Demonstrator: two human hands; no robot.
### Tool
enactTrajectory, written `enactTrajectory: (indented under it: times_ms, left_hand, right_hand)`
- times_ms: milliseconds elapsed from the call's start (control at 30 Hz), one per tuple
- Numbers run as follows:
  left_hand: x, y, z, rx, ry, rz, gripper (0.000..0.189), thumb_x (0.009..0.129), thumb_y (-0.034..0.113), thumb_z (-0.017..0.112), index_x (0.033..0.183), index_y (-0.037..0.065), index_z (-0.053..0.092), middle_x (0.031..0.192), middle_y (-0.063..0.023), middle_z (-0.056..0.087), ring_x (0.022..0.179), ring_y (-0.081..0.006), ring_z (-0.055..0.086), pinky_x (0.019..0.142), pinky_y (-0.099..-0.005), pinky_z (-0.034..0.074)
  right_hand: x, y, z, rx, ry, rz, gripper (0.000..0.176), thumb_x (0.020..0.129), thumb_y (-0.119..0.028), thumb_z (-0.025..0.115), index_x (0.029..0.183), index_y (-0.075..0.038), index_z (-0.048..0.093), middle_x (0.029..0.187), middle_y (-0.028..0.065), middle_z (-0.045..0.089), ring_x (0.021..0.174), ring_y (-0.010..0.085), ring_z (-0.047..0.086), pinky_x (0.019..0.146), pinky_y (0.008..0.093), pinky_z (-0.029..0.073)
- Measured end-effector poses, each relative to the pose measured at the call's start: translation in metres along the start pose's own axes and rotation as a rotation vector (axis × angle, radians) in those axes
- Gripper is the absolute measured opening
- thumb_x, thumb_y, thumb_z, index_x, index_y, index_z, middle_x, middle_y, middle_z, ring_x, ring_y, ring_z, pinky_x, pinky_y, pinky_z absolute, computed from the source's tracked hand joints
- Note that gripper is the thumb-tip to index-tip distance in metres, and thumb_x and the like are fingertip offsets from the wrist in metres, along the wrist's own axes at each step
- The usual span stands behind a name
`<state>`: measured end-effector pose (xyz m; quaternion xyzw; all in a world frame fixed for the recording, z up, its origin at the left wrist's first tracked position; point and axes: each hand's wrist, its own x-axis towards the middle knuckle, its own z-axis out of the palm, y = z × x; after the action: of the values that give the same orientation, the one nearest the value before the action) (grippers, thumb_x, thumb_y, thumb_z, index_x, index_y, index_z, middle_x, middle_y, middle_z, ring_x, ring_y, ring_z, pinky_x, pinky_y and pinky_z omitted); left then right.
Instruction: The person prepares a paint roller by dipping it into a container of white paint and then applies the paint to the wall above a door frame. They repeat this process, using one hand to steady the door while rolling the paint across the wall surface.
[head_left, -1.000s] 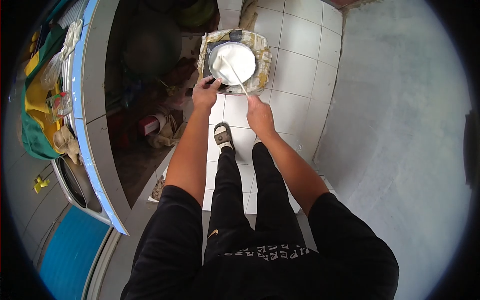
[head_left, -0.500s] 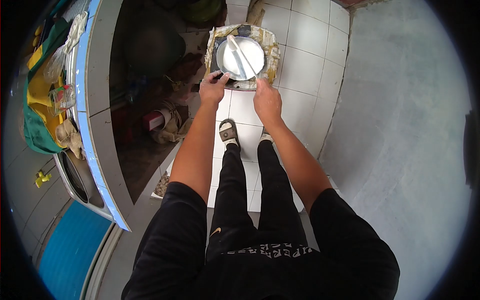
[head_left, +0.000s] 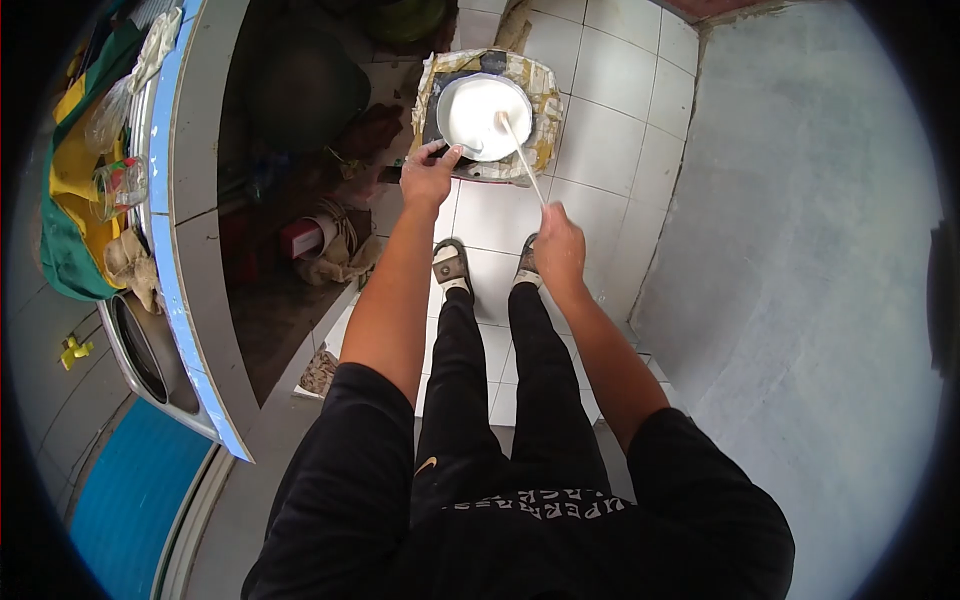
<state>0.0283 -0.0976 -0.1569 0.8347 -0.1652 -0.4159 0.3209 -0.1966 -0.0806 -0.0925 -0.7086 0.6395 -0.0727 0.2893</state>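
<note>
Shifted from the bowl's far left to its right side since the earlier frame, the head of a long, pale, wooden-looking spoon [head_left: 527,166] now meets the smooth white contents [head_left: 475,106] of a round, pale, shallow bowl [head_left: 490,155], as the right hand [head_left: 560,245] has swung outward and nearer the body. The bowl lies ahead and to the left of the right hand, and ahead and slightly to the right of the left hand [head_left: 427,183], which is the closer of the two. The spoon's long axis slants away from the right fist and leftward, crossing the near-right rim. Right fingers are curled closed around the handle's near end; left fingers are partly spread, with the thumb beside the near-left rim, though whether they pinch it cannot be told. White, even and slightly glossy, the contents cover most of the bowl's interior, ringed by a narrow band of its greyish wall. The bowl rests upright on a squarish support patched with worn brown and white material [head_left: 546,103], over a white tiled floor [head_left: 605,115]. White residue marks the left fingers, and the spoon's head appears pale against the white surface.
</note>
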Motion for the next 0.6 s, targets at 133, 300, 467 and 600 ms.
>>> enactTrajectory:
  times_ms: [133, 300, 467, 600]
  left_hand:
    - [-0.009, 0.013, -0.005, 0.036, -0.007, -0.022, 0.052, 0.074, 0.041, 0.084, 0.115, 0.012, 0.072, 0.094, -0.0064, 0.071, 0.09, -0.0185, 0.066, 0.086, -0.0339, 0.051]
    - [0.004, -0.001, 0.0, 0.075, 0.004, -0.001, 0.051, 0.075, 0.041, 0.083, 0.116, 0.012, 0.071, 0.097, -0.0076, 0.072, 0.093, -0.0188, 0.066, 0.087, -0.0345, 0.051]
    - [0.008, -0.005, -0.001, 0.033, -0.028, -0.013, 0.052, 0.074, 0.043, 0.082, 0.115, 0.013, 0.071, 0.098, -0.0077, 0.072, 0.093, -0.0194, 0.066, 0.088, -0.0348, 0.05]
    - [0.007, -0.007, 0.002, 0.012, -0.008, -0.007, 0.053, 0.074, 0.043, 0.082, 0.116, 0.013, 0.071, 0.098, -0.008, 0.072, 0.094, -0.02, 0.066, 0.089, -0.0351, 0.05]
  right_hand:
    - [0.055, -0.024, 0.015, 0.092, 0.129, -0.103, 0.015, 0.098, -0.016, 0.047, 0.097, -0.004, 0.055, 0.077, 0.0235, 0.064, 0.071, 0.0449, 0.063, 0.063, 0.0539, 0.051]
    - [0.038, -0.015, -0.001, 0.056, 0.056, -0.052, 0.016, 0.099, -0.017, 0.046, 0.097, -0.003, 0.055, 0.078, 0.0235, 0.065, 0.072, 0.0451, 0.063, 0.063, 0.054, 0.051]
    - [-0.01, 0.024, -0.01, -0.039, -0.015, -0.016, 0.018, 0.1, -0.019, 0.046, 0.097, -0.004, 0.055, 0.075, 0.0223, 0.065, 0.07, 0.0442, 0.064, 0.062, 0.0534, 0.051]
    - [0.006, 0.005, -0.004, -0.053, 0.023, -0.005, 0.018, 0.1, -0.019, 0.046, 0.097, -0.003, 0.055, 0.073, 0.0218, 0.064, 0.07, 0.0433, 0.064, 0.063, 0.0526, 0.052]
